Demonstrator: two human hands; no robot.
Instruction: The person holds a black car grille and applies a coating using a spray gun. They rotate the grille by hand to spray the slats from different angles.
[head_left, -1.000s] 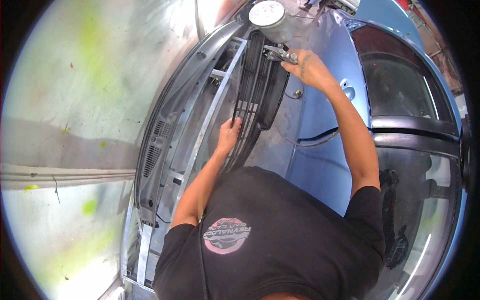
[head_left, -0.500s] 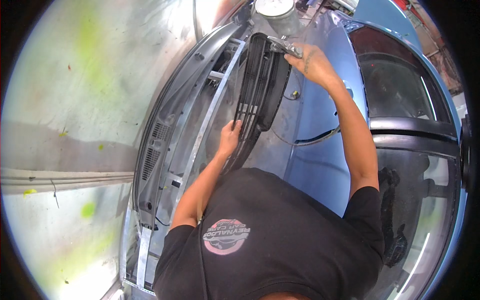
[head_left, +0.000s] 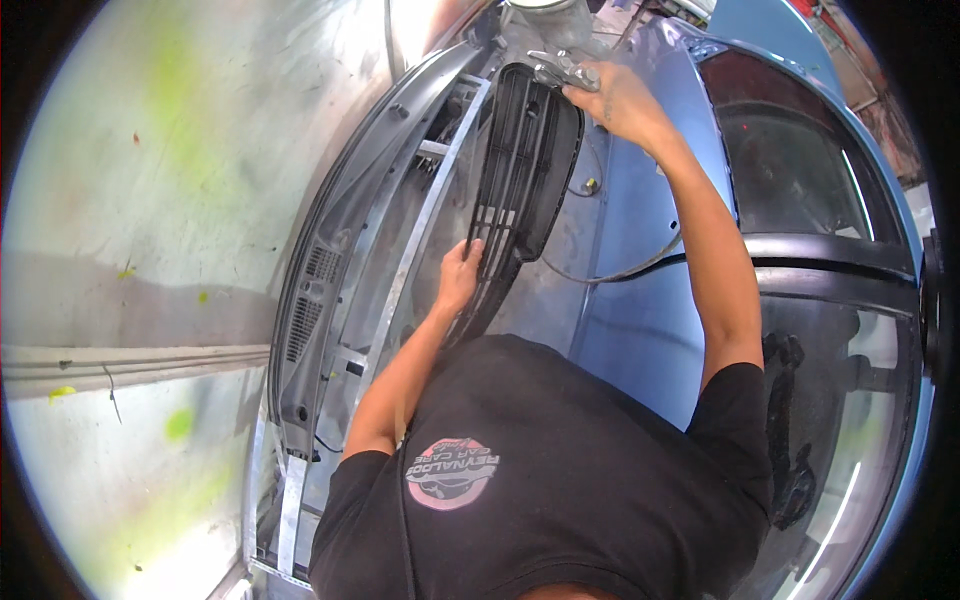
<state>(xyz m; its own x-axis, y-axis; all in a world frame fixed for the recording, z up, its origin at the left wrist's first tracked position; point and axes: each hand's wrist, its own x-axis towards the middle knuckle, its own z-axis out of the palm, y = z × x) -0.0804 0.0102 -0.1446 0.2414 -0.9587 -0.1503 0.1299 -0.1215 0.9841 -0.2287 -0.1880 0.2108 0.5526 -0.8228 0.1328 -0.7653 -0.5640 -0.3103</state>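
A black slatted plastic grille [head_left: 525,170] lies lengthwise over the front of a blue car [head_left: 640,330]. My left hand [head_left: 462,272] grips the grille's near end, fingers curled over its edge. My right hand [head_left: 612,98] is at the grille's far end and holds a small metal tool [head_left: 560,70] against it. Both forearms reach out from my black shirt [head_left: 530,480] at the bottom of the view.
A grey bumper cover [head_left: 330,250] and bare metal rails [head_left: 420,230] run along the car's front on the left. A black cable [head_left: 620,270] loops over the blue bodywork. The dark windscreen [head_left: 800,170] is at right. Pale concrete floor [head_left: 140,200] with green marks lies at left.
The view has shifted so the car front sits higher in the picture. My right hand with the tool has moved further toward the grille's far end. The left hand keeps its grip.
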